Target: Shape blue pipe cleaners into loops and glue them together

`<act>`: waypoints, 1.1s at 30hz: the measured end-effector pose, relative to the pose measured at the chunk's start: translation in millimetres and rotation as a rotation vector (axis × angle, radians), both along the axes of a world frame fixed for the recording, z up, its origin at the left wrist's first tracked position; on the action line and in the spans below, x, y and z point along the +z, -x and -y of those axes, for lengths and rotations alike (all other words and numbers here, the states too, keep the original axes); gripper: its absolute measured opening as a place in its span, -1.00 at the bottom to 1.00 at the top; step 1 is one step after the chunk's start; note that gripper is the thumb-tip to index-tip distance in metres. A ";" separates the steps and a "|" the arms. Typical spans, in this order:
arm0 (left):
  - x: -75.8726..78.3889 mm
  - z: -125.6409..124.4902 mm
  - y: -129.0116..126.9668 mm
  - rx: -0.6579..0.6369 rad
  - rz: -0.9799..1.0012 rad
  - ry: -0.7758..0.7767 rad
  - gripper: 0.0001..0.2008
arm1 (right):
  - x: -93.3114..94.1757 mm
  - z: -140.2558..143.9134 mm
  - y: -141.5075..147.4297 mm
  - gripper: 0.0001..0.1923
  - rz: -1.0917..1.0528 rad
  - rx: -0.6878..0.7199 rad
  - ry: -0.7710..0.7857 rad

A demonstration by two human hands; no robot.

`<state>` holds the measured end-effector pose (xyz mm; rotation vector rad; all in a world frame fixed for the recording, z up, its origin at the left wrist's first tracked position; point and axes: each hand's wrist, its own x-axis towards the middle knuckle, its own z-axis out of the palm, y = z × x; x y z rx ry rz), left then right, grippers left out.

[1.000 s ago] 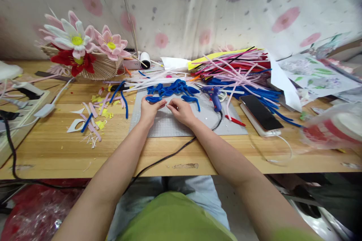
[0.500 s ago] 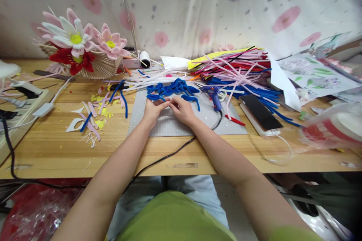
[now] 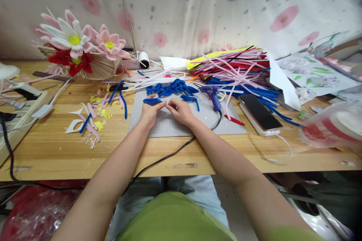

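Note:
My left hand (image 3: 149, 113) is closed on a looped blue pipe-cleaner piece (image 3: 152, 101), which rests along the top of its fingers. Close beside it, my right hand (image 3: 181, 111) has its thumb and fingertips pinched together near the left thumb tip; anything between them is too small to make out. Both hands are over the grey cutting mat (image 3: 181, 131). Just beyond them lies a heap of shaped blue pipe-cleaner pieces (image 3: 172, 87). A separate blue piece (image 3: 190, 99) with a bent tail lies right behind my right hand.
A blue glue gun (image 3: 214, 97) lies to the right, its black cable (image 3: 169, 155) crossing under my right forearm. Further right are a phone (image 3: 260, 112) and a plastic-wrapped cup (image 3: 330, 126). Pipe-cleaner bundles (image 3: 232, 66) lie behind, a flower basket (image 3: 98, 68) back left, scraps (image 3: 92, 120) left.
My left hand has shifted slightly left and down with the blue piece, and a small gap shows between the two hands' fingertips. The rest of the table looks the same.

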<state>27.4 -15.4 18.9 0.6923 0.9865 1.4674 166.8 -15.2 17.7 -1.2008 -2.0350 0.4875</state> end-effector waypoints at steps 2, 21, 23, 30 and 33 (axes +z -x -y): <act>0.5 0.3 -0.1 -0.012 0.015 0.009 -0.35 | 0.2 -0.2 -0.1 -0.80 -0.002 0.004 0.001; 2.4 2.8 -2.9 -0.140 -0.066 0.017 -0.72 | 1.7 0.0 0.2 -0.81 0.003 -0.093 -0.005; 2.1 1.8 -2.7 -0.120 -0.071 0.001 -0.72 | 2.6 0.1 0.7 -0.81 0.008 -0.072 0.002; 6.7 -2.1 5.1 0.081 -0.058 -0.044 -0.74 | 2.4 -1.1 -1.3 -0.78 0.031 -0.083 0.071; 6.9 -2.9 6.3 0.106 -0.042 -0.049 -0.74 | 1.8 -1.0 -0.2 -0.79 0.070 -0.081 0.042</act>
